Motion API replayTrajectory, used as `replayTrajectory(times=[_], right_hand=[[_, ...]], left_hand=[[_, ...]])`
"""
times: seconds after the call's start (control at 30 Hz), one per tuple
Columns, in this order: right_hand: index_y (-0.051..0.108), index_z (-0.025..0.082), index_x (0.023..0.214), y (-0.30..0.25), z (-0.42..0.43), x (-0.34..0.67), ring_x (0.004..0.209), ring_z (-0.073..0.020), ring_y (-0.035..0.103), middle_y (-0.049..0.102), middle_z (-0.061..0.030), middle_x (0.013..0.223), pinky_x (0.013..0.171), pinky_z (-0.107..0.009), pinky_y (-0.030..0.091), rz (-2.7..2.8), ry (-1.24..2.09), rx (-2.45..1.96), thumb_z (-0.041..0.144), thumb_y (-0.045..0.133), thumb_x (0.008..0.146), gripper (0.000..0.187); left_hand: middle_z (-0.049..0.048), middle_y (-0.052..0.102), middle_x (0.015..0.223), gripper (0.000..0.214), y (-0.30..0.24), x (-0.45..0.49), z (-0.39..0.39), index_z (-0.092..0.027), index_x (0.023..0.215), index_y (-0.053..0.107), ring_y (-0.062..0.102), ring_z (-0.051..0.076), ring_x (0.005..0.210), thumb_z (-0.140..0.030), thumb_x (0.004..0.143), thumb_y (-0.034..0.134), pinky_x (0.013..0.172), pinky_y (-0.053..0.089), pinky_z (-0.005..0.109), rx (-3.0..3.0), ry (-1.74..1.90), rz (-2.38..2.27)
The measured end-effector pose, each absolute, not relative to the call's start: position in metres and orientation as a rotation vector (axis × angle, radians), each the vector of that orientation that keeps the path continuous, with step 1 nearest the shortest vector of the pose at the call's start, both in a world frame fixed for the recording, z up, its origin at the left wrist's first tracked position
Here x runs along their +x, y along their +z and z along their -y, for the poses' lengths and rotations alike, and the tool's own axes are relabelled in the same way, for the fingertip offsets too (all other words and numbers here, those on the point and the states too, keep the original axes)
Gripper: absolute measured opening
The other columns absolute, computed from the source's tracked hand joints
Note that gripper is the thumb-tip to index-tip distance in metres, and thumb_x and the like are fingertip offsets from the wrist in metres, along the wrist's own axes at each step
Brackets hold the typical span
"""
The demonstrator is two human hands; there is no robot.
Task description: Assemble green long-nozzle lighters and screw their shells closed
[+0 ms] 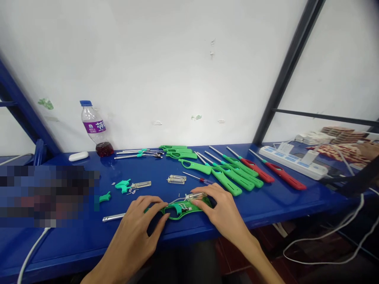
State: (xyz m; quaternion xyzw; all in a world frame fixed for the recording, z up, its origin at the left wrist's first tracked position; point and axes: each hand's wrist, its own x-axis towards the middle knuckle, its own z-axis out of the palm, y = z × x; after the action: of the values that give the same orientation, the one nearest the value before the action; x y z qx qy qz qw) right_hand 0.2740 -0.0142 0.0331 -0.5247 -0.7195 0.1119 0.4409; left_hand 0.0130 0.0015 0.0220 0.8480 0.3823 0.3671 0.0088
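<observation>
An opened green lighter handle point(181, 208) lies on the blue workbench point(266, 205) near its front edge, with a metal tube point(114, 217) sticking out to the left. My left hand point(141, 221) rests on its left end, fingers curled over the tube joint. My right hand point(220, 208) presses on the right end, fingertips on a clear fuel cell point(195, 196) set in the handle.
Finished green point(227, 182) and red long lighters point(284, 175) lie in a row behind. Loose clear parts point(176, 179), a teal trigger piece point(123, 185), a small screwdriver point(197, 179), a bottle point(96, 128), a power strip point(293, 162) and cables surround them.
</observation>
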Motion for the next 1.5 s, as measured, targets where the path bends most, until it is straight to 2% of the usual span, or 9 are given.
replayTrajectory(times=[0.13, 0.37, 0.57, 0.8, 0.93, 1.07, 1.2, 1.37, 1.5], right_hand=[[0.079, 0.031, 0.107, 0.034, 0.015, 0.275, 0.094, -0.0268, 0.071, 0.080, -0.0008, 0.097, 0.099, -0.045, 0.051, 1.793, 0.314, -1.313, 0.026, 0.075, 0.097, 0.012], [0.078, 0.031, 0.106, 0.034, 0.015, 0.275, 0.099, -0.0264, 0.071, 0.080, 0.0004, 0.101, 0.104, -0.045, 0.047, 1.820, 0.322, -1.308, 0.025, 0.075, 0.097, 0.011], [0.077, 0.029, 0.106, 0.037, 0.018, 0.274, 0.105, -0.0251, 0.069, 0.078, -0.0011, 0.105, 0.095, -0.037, 0.051, 1.822, 0.365, -1.312, 0.029, 0.072, 0.100, 0.008], [0.079, 0.029, 0.105, 0.041, 0.023, 0.275, 0.103, -0.0225, 0.068, 0.078, 0.0006, 0.107, 0.105, -0.040, 0.045, 1.891, 0.444, -1.330, 0.031, 0.067, 0.103, 0.011], [0.080, 0.030, 0.106, 0.042, 0.023, 0.275, 0.103, -0.0223, 0.068, 0.078, 0.0005, 0.106, 0.097, -0.036, 0.048, 1.904, 0.519, -1.306, 0.033, 0.069, 0.103, 0.012], [0.081, 0.030, 0.107, 0.042, 0.024, 0.274, 0.102, -0.0220, 0.068, 0.078, -0.0003, 0.105, 0.093, -0.034, 0.050, 1.926, 0.564, -1.289, 0.033, 0.069, 0.103, 0.013], [0.081, 0.031, 0.110, 0.043, 0.024, 0.275, 0.102, -0.0214, 0.068, 0.078, 0.0000, 0.106, 0.093, -0.033, 0.049, 1.935, 0.559, -1.277, 0.031, 0.071, 0.102, 0.014], [0.081, 0.033, 0.115, 0.044, 0.024, 0.279, 0.103, -0.0200, 0.067, 0.077, 0.0010, 0.108, 0.092, -0.032, 0.049, 1.959, 0.583, -1.285, 0.031, 0.069, 0.103, 0.017], [0.080, 0.034, 0.119, 0.044, 0.024, 0.279, 0.103, -0.0193, 0.066, 0.075, 0.0012, 0.108, 0.093, -0.032, 0.048, 1.974, 0.575, -1.272, 0.029, 0.067, 0.105, 0.020]], left_hand=[[0.0070, 0.072, 0.114, 0.018, 0.022, 0.015, -0.001, -0.027, 0.116, 0.073, 0.065, 0.030, 0.108, -0.031, 0.104, 0.059, 0.095, 0.055, 0.050, 2.641, 1.141, -1.198], [0.0075, 0.070, 0.111, 0.017, 0.024, 0.017, -0.001, -0.025, 0.113, 0.073, 0.063, 0.030, 0.104, -0.033, 0.103, 0.061, 0.095, 0.052, 0.051, 2.638, 1.150, -1.242], [0.0072, 0.070, 0.108, 0.020, 0.024, 0.014, 0.001, -0.024, 0.112, 0.075, 0.063, 0.029, 0.100, -0.032, 0.105, 0.059, 0.090, 0.051, 0.048, 2.691, 1.165, -1.242], [0.0046, 0.072, 0.103, 0.024, 0.027, 0.007, -0.006, -0.027, 0.109, 0.077, 0.067, 0.026, 0.092, -0.037, 0.107, 0.055, 0.087, 0.054, 0.046, 2.664, 1.107, -1.214], [0.0033, 0.072, 0.099, 0.024, 0.030, 0.001, -0.008, -0.030, 0.104, 0.079, 0.069, 0.025, 0.089, -0.040, 0.105, 0.057, 0.081, 0.058, 0.040, 2.631, 1.076, -1.209], [0.0032, 0.073, 0.097, 0.022, 0.033, -0.002, -0.007, -0.029, 0.103, 0.079, 0.070, 0.024, 0.086, -0.032, 0.104, 0.057, 0.076, 0.060, 0.038, 2.657, 1.032, -1.218], [0.0042, 0.073, 0.103, 0.023, 0.034, 0.001, -0.006, -0.029, 0.113, 0.076, 0.071, 0.025, 0.091, -0.026, 0.104, 0.054, 0.079, 0.062, 0.039, 2.718, 1.014, -1.180], [0.0032, 0.070, 0.125, 0.044, 0.032, 0.009, -0.001, -0.035, 0.133, 0.066, 0.070, 0.024, 0.107, -0.011, 0.103, 0.045, 0.089, 0.062, 0.038, 2.792, 0.933, -1.046], [0.0035, 0.068, 0.131, 0.042, 0.032, 0.018, 0.005, -0.036, 0.142, 0.060, 0.065, 0.026, 0.119, -0.018, 0.105, 0.051, 0.097, 0.060, 0.042, 2.772, 0.862, -1.024]])
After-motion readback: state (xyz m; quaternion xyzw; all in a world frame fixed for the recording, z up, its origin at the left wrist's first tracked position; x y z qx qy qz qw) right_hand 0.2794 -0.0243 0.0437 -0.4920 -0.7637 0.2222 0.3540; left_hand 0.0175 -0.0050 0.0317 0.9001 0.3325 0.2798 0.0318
